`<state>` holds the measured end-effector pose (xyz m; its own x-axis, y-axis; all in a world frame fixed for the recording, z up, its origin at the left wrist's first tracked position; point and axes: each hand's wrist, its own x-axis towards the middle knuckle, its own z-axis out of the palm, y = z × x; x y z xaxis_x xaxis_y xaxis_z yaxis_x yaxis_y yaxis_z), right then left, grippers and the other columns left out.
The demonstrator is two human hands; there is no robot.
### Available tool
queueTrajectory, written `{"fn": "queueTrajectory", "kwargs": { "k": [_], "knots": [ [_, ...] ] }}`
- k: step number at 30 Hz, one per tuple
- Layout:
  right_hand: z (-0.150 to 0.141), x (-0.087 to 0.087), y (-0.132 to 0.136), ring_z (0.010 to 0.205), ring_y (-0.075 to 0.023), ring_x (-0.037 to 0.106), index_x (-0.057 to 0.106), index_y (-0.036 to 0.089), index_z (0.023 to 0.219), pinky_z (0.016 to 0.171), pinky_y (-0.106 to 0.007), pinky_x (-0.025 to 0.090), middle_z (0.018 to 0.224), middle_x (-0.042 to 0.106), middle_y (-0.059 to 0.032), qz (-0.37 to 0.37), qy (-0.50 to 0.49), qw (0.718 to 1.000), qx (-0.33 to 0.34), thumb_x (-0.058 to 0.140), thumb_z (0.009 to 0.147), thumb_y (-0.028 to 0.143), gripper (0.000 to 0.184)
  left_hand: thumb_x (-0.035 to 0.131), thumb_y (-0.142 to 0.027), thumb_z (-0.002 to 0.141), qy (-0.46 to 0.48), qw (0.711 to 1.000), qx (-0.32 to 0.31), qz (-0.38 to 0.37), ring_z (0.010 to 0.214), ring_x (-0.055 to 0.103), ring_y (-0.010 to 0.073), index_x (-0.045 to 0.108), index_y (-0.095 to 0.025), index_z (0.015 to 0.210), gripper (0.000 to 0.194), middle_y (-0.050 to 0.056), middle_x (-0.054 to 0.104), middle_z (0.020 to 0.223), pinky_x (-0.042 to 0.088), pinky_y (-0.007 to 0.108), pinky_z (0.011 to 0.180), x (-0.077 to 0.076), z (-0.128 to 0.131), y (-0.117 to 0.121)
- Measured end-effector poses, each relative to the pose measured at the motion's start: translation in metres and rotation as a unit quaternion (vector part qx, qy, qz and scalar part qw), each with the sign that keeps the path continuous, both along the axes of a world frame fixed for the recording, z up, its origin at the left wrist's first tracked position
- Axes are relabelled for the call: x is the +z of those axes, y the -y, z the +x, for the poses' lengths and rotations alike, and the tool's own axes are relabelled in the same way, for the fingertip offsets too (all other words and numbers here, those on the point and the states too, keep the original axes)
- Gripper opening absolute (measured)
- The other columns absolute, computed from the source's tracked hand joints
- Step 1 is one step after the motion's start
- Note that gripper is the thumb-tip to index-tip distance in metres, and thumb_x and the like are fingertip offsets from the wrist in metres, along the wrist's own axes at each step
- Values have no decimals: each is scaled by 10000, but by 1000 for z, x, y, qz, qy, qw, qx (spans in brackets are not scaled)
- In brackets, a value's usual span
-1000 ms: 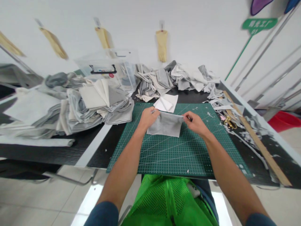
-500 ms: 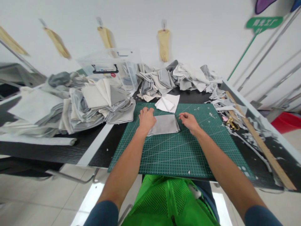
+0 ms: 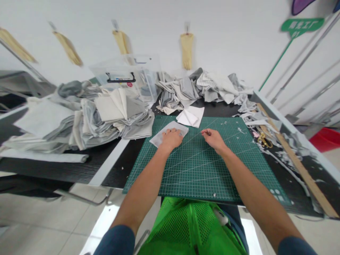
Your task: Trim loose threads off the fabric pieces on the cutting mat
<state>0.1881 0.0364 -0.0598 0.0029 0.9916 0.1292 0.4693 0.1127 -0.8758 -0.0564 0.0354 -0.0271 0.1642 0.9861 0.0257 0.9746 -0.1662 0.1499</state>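
Gray cloth [image 3: 157,140]: since half a second ago it has slid leftward and swung from nearly square to a slant; it lies flat on the upper left of the mat, partly covered by a hand.
Left hand [image 3: 172,138]: palm down on the cloth, fingers loosely spread, pressing rather than gripping.
Right hand [image 3: 213,139]: above the mat, apart from the cloth, fingers curled and thumb near the fingertips; whether it has hold of anything, I cannot tell.
White cloth [image 3: 193,114]: folded, just beyond the gray one, overlapping the mat's far edge.
Green cutting mat [image 3: 202,170]: gridded, spread on a black desk [image 3: 79,173].
Left fabric pile [image 3: 105,109]: gray and cream pieces, heaped beside the mat.
Back fabric pile [image 3: 209,86]: more pieces, near the wall.
Clear box [image 3: 120,74]: behind the left pile, dark handle facing forward.
Right side: gold-handled scissors [image 3: 265,140] among scraps, beside a long wooden strip [image 3: 299,164].
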Motion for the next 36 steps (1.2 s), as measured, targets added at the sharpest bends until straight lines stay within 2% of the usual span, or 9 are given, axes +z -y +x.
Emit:
{"fn": "queueTrajectory", "kwargs": {
  "k": [2, 5, 9, 15, 19, 25, 28, 32, 36],
  "knots": [
    [-1, 0, 0, 779, -177, 658, 745, 204, 1017, 706, -288, 505, 923, 755, -51, 12, 24, 1000, 3, 555, 891, 294, 245, 434, -399, 960, -1, 999, 31, 25, 1288, 506, 419, 613, -201, 1362, 482, 195, 581, 1405, 410, 607, 1039, -2, -4, -5],
    [-3, 1, 2, 840, -188, 676, 742, 210, 1028, 815, -317, 525, 948, 756, -52, 33, 78, 996, -2, 584, 875, 250, 223, 450, -314, 947, -3, 998, 11, 61, 1268, 523, 375, 622, -195, 1352, 456, 186, 607, 1355, 414, 532, 1056, -2, -3, -9],
    [-7, 8, 8, 897, -209, 667, 707, 181, 1089, 878, -331, 514, 1019, 737, -77, 52, 165, 985, -22, 647, 821, 204, 276, 479, -237, 899, -16, 999, -11, 33, 1243, 538, 357, 692, -191, 1246, 410, 177, 648, 1269, 427, 487, 1048, -3, -2, -11],
    [-13, 17, 18, 993, -230, 632, 689, 164, 1075, 929, -316, 475, 1107, 695, -125, 57, 249, 967, 24, 612, 866, 173, 223, 451, -260, 903, 16, 994, 102, 48, 1283, 525, 407, 637, -111, 1280, 446, 242, 612, 1336, 416, 541, 1054, -7, -15, -18],
    [-17, 19, 20, 1023, -231, 620, 678, 159, 1021, 939, -307, 459, 1077, 687, -136, 67, 265, 961, 42, 558, 913, 156, 161, 461, -252, 903, 49, 982, 151, 99, 1437, 376, 459, 508, -66, 1426, 557, 304, 443, 1522, 318, 618, 1125, -6, -7, -15],
    [-11, 17, 19, 1088, -259, 630, 682, 124, 1130, 1006, -335, 445, 1140, 687, -177, 56, 244, 968, -23, 546, 933, 178, 246, 449, -318, 965, 87, 989, -23, 113, 1501, 330, 351, 438, -192, 1511, 560, 192, 425, 1580, 300, 522, 1204, -1, 45, -19],
    [-3, 15, 18, 1114, -258, 632, 683, 122, 1155, 1031, -340, 438, 1165, 687, -175, 52, 237, 970, -28, 551, 923, 172, 272, 489, -405, 971, 94, 987, -83, 103, 1552, 237, 355, 441, -278, 1523, 569, 128, 327, 1658, 274, 537, 1225, -5, 69, -28],
    [5, 12, 17, 1091, -254, 635, 678, 136, 1146, 1012, -346, 449, 1140, 695, -159, 53, 236, 970, -34, 564, 904, 174, 271, 455, -491, 990, 89, 990, -86, 61, 1520, 299, 384, 500, -280, 1480, 536, 135, 359, 1643, 239, 608, 1218, -15, 82, -32],
    [9, 14, 17, 1026, -240, 645, 659, 148, 1130, 960, -337, 469, 1099, 698, -137, 61, 210, 974, -62, 592, 863, 191, 278, 406, -462, 1018, 83, 987, -103, 87, 1378, 471, 328, 608, -239, 1349, 447, 136, 545, 1477, 343, 537, 1166, -18, 84, -22]
  ]
}}
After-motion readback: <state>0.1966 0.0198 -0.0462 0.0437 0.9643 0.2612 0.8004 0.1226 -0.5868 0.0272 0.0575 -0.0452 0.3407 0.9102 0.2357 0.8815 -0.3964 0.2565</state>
